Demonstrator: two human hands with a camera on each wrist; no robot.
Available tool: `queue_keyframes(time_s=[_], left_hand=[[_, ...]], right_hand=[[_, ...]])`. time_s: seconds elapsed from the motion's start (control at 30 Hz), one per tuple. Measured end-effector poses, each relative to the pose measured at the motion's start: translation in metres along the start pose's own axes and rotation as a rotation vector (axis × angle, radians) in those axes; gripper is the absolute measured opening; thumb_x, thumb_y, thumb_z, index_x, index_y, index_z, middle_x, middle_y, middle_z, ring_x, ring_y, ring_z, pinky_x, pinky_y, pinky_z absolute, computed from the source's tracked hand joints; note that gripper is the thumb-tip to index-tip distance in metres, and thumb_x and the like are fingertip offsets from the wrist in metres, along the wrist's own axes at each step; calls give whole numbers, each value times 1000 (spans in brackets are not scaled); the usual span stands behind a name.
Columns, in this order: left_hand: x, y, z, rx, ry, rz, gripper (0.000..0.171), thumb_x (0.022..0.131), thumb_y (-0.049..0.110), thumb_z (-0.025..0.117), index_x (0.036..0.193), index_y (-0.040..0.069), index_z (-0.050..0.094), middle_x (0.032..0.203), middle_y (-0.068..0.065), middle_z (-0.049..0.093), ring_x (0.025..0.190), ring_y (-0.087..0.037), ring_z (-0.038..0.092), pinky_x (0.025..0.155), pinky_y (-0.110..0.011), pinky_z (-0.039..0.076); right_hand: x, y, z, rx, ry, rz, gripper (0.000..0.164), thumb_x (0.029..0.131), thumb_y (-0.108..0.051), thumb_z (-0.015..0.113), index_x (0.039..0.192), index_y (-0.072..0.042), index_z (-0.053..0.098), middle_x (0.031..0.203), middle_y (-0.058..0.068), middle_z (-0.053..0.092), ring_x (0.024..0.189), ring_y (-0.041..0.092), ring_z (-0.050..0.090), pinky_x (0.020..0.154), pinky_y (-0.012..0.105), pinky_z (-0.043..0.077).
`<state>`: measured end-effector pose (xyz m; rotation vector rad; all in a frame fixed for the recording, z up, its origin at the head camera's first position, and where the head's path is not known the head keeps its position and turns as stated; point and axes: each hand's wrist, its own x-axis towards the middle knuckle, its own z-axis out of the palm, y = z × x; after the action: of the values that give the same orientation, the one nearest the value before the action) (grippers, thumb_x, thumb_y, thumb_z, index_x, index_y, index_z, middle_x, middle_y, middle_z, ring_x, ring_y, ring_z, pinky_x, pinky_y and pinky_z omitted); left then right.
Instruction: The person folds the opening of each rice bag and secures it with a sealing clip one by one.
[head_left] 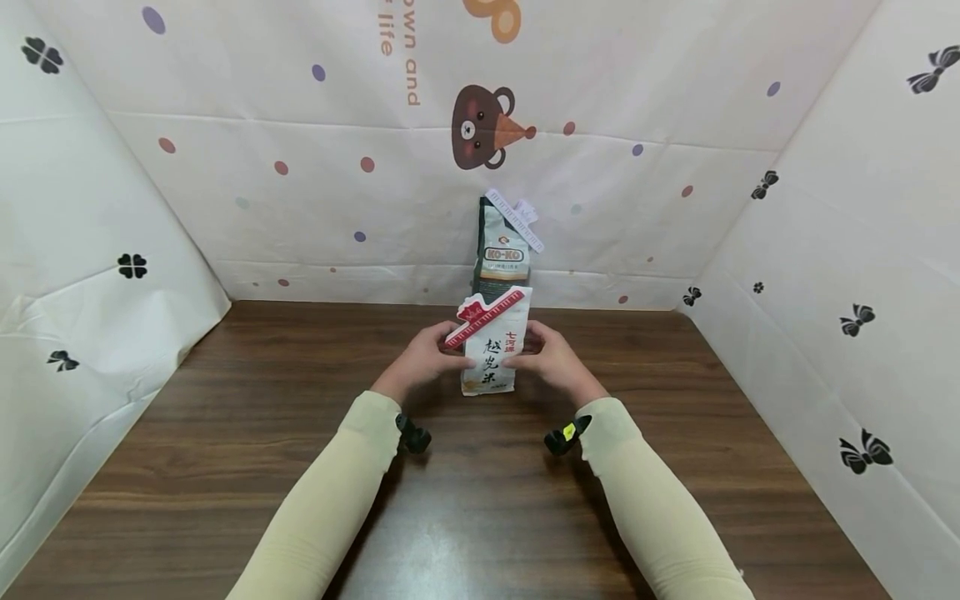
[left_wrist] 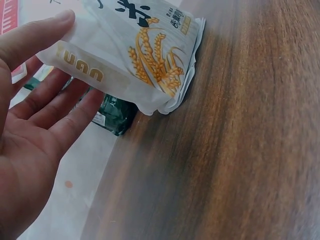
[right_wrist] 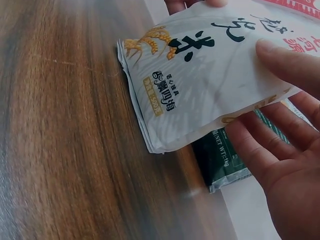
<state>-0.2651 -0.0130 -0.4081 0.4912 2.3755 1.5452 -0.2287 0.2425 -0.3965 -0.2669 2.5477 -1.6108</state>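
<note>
Between both hands is a white rice bag (head_left: 493,348) with dark characters and a golden grain print. A red ruler-marked sealing clip (head_left: 491,315) lies slanted across its upper part. My left hand (head_left: 429,362) grips the bag's left side, thumb on the front face. On the right side my right hand (head_left: 561,362) holds it likewise, its other fingers along the side and partly hidden. Whether the bag's lower edge touches the table I cannot tell. Right behind it a dark green and pale bag (head_left: 495,262) leans upright, with a white sealing clip (head_left: 514,221) across its top corner.
A brown wood-grain table (head_left: 247,417) spreads out around the hands. A white patterned cloth (head_left: 360,217) rises at the table's back edge, with another white sheet (head_left: 847,367) along the right side and one (head_left: 90,275) on the left.
</note>
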Motion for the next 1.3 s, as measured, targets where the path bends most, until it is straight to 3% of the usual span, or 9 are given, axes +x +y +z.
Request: queue_keyframes(time_s=[0.23, 0.47, 0.73, 0.93, 1.3], left_hand=[[-2, 0, -2, 13, 41, -4, 55, 75, 39, 83, 122, 22, 60, 114, -1, 65, 102, -22, 60, 91, -42, 49], [0, -3, -10, -22, 86, 41, 45, 77, 34, 82, 116, 21, 63, 112, -1, 68, 100, -22, 63, 91, -42, 52], [5, -7, -26, -37, 127, 36, 49, 78, 36, 81, 121, 23, 62, 116, 1, 67, 104, -21, 63, 93, -44, 52], [12, -6, -42, -37, 134, 47, 49, 80, 33, 80, 122, 18, 61, 118, -3, 66, 106, -22, 62, 94, -44, 51], [26, -11, -72, -52, 174, -7, 59, 80, 35, 79, 131, 16, 56, 127, -6, 61, 114, -24, 59, 100, -45, 48]], right_hand=[[5, -1, 3, 47, 36, 28, 57, 78, -31, 81, 127, -17, 55, 123, 6, 64, 116, 25, 60, 100, 45, 48], [19, -6, 11, 97, 47, -11, 51, 78, -24, 82, 122, -14, 57, 118, 7, 68, 109, 24, 64, 93, 42, 52], [38, -18, 21, 122, 61, 1, 49, 79, -21, 81, 122, -15, 57, 118, 6, 69, 109, 23, 64, 94, 41, 52], [55, -26, 26, 142, 66, 11, 51, 79, -21, 81, 124, -15, 57, 119, 5, 68, 111, 22, 63, 95, 41, 51], [84, -42, 42, 186, 77, -7, 54, 82, -22, 79, 130, -18, 56, 126, 5, 65, 117, 21, 61, 100, 42, 48]])
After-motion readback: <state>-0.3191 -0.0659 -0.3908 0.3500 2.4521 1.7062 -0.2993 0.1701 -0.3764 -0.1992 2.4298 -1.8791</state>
